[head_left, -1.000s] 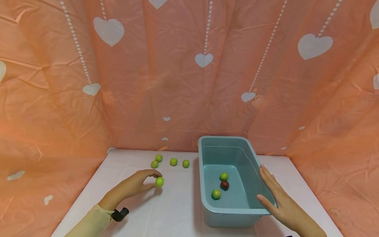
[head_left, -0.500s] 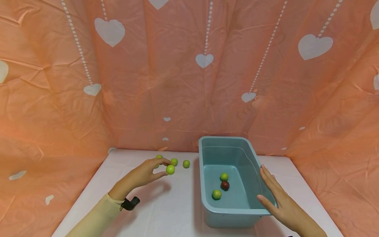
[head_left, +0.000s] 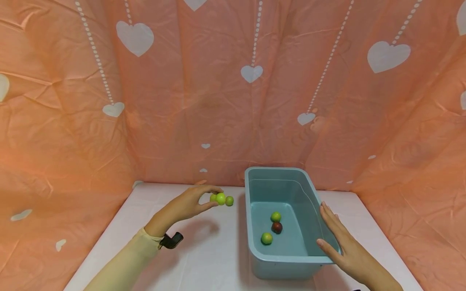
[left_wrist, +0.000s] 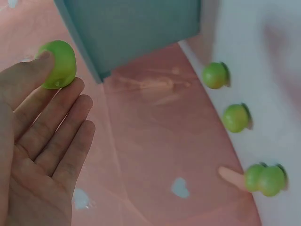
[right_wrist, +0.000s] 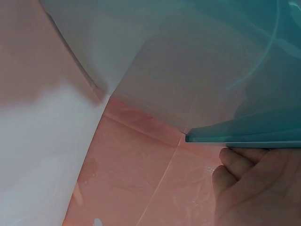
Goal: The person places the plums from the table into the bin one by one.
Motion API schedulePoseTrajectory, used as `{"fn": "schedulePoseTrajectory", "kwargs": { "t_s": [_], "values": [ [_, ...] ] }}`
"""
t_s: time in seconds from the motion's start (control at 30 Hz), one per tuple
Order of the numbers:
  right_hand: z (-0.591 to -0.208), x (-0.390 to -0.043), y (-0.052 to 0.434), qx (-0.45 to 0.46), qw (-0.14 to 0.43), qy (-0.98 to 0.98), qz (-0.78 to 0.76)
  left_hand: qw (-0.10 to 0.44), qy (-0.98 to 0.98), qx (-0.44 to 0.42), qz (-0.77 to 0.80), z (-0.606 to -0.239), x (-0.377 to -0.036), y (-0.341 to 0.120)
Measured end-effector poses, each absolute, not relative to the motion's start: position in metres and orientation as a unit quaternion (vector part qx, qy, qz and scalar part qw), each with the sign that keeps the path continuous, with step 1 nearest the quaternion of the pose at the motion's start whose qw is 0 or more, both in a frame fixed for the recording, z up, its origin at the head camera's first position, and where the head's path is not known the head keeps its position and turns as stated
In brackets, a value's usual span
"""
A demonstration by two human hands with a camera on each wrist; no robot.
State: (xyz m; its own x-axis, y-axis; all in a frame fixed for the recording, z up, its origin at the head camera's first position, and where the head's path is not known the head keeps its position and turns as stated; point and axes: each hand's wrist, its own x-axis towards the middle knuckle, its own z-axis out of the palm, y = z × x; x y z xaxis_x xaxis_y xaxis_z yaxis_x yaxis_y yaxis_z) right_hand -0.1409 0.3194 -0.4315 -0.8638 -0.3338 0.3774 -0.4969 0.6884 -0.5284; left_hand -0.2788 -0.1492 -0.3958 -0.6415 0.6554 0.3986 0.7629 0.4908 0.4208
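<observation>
Moved: your left hand (head_left: 189,206) has lifted the green fruit (head_left: 220,198) up and rightward, pinched betw. thumb and fingertips, off the table (head_left: 204,258). Teal tub (head_left: 280,262) lies just right of it. Right hand (head_left: 346,250), fingers straight, rests flat vs. tub's right wall.

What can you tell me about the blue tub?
The tub is a deep, blue-green rectangular bin with rounded corners and a rolled rim; it looks like smooth plastic. It stands upright on the white table, open at the top. Two green fruits and one dark red fruit lie inside. The right hand rests flat against its right wall.
</observation>
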Motion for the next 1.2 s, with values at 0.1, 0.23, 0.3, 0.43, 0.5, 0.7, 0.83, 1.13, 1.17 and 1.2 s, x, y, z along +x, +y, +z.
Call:
{"fn": "schedulePoseTrajectory", "kwargs": {
  "t_s": [0.1,0.23,0.3,0.43,0.5,0.7,0.83,1.13,1.17,1.2],
  "values": [
    [-0.432,-0.141,0.32,0.229,0.129,-0.91,0.321,0.092,-0.863,-0.405,-0.289,-0.388,-0.277,-0.141],
    [-0.432,-0.141,0.319,0.227,0.126,-0.911,0.322,0.091,-0.862,-0.407,-0.289,-0.381,-0.277,-0.13],
    [-0.432,-0.141,0.319,0.225,0.124,-0.911,0.323,0.088,-0.861,-0.408,-0.291,-0.379,-0.278,-0.123],
    [-0.431,-0.141,0.319,0.222,0.121,-0.912,0.322,0.081,-0.865,-0.403,-0.289,-0.375,-0.278,-0.109],
    [-0.431,-0.141,0.319,0.222,0.123,-0.913,0.32,0.074,-0.856,-0.414,-0.301,-0.374,-0.28,-0.101],
    [-0.43,-0.141,0.319,0.225,0.128,-0.913,0.316,0.033,-0.828,-0.447,-0.336,-0.375,-0.283,-0.081],
    [-0.43,-0.141,0.319,0.228,0.131,-0.912,0.317,0.022,-0.832,-0.45,-0.323,-0.373,-0.283,-0.07],
    [-0.43,-0.141,0.319,0.224,0.126,-0.913,0.317,-0.011,-0.834,-0.454,-0.312,-0.372,-0.289,-0.045],
    [-0.43,-0.141,0.319,0.224,0.126,-0.913,0.316,-0.013,-0.833,-0.457,-0.312,-0.373,-0.29,-0.042],
    [-0.43,-0.141,0.319,0.224,0.126,-0.914,0.316,-0.015,-0.831,-0.46,-0.312,-0.374,-0.291,-0.04]
  ]
}}
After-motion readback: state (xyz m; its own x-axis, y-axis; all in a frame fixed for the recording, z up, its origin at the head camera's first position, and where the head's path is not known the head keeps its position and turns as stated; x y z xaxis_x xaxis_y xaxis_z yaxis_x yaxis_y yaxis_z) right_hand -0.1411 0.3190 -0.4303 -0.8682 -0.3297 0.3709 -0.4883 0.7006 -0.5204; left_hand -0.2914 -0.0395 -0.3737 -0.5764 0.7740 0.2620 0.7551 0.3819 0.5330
